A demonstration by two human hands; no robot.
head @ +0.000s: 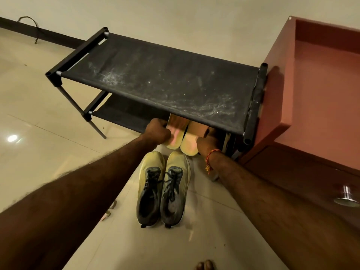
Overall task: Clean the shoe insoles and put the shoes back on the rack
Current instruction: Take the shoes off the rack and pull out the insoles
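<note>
Hands grip two insoles at the rack's lower shelf: left hand (pixel 158 131) holds the left insole (pixel 174 133), right hand (pixel 206 142) the right insole (pixel 190 142), fingers curled. Shoes (pixel 162 187) wait just below the fingers, seemingly needing insoles refitted next.

Two pale yellow insoles (pixel 181 133) with pinkish patches lie side by side at the front edge of the black fabric shoe rack (pixel 155 75), their far ends tucked under its dusty top shelf. A pair of yellow-and-grey running shoes (pixel 163 190) (laces tied, openings facing up) stands together on the tiled floor just in front of the rack, toes pointing toward the insoles.
</note>
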